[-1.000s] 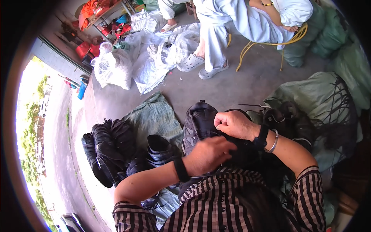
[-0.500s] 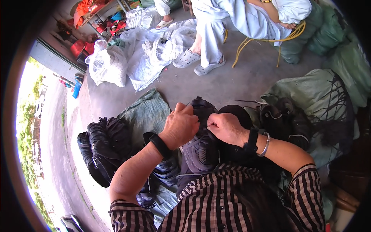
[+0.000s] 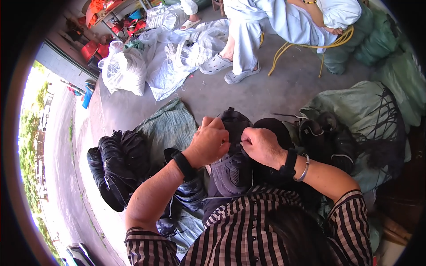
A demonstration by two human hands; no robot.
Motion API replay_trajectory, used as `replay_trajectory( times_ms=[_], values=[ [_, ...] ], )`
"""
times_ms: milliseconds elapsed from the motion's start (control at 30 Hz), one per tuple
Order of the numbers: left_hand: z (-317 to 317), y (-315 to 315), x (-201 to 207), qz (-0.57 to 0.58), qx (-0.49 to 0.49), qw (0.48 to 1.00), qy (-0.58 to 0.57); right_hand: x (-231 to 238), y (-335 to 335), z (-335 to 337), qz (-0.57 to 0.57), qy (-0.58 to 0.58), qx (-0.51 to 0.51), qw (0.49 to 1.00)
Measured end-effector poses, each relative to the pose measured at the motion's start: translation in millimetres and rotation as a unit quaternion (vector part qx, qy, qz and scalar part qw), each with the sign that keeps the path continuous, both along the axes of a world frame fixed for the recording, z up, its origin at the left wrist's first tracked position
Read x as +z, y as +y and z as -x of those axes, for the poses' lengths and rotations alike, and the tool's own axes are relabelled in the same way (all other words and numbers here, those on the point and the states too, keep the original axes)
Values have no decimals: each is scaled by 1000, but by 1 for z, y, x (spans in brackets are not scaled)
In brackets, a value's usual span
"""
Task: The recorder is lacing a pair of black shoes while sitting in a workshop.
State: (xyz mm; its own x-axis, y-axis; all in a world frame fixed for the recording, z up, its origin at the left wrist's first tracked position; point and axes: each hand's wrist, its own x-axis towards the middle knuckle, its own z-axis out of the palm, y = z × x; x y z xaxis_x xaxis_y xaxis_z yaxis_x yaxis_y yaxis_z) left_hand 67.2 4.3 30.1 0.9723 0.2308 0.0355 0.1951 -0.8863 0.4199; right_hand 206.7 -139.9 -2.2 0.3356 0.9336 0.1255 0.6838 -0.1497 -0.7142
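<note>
White plastic bags (image 3: 128,71) bulge beyond green sacks (image 3: 359,106).

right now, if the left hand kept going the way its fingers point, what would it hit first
The left hand points rightward across the dark grey shoe it grips. Going on, it would probably meet the right hand first, which pinches the same shoe just beside it; depth between them is hard to judge.

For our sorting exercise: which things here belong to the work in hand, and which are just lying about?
In hand: dark shoe, held by left hand and right hand.
Lying about: pile of black shoes, white plastic bags, green sacks, yellow chair.
</note>
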Motion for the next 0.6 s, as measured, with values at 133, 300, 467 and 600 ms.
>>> replay_trajectory(
  times_ms=[133,300,467,600],
  values=[
    [2,3,-1,13,-3,1000,11,-3,2,2,-31,111,-5,993],
    [-8,-2,12,-4,-10,998,59,11,7,-8,99,292,11,951],
    [-17,-18,9,-157,-13,986,46,2,7,-6,30,152,12,988],
    [-20,-22,11,-150,-3,987,58,2,6,-7,29,153,20,988]
  ],
)
